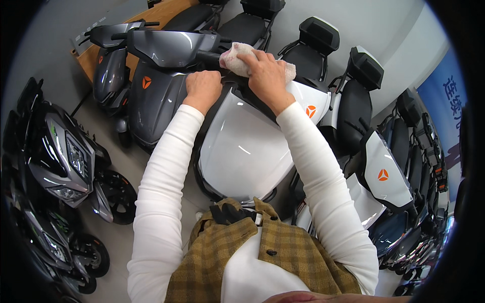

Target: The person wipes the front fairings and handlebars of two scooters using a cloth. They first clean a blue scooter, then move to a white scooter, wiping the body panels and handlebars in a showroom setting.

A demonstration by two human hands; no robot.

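Observation:
A white electric scooter [245,146] stands right in front of me, its smooth front panel facing me. My left hand [203,88] is closed at the left end of its handlebar, with the fingers wrapped round the grip, which the fist hides. In my right hand [268,78] is a pale cloth with pinkish patches [235,58]. The hand holds this cloth bunched over the scooter's white handlebar cover [303,98], palm down; the part under the cloth is hidden. A black handlebar grip [207,59] lies just beyond my left hand.
A dark grey scooter [156,101] stands close at the left, with another grey one [111,70] beyond it by a wooden counter [83,63]. Sporty scooters [70,156] line the left side. A white scooter [386,169] and several more crowd the right. Black seats with backrests [308,53] fill the back.

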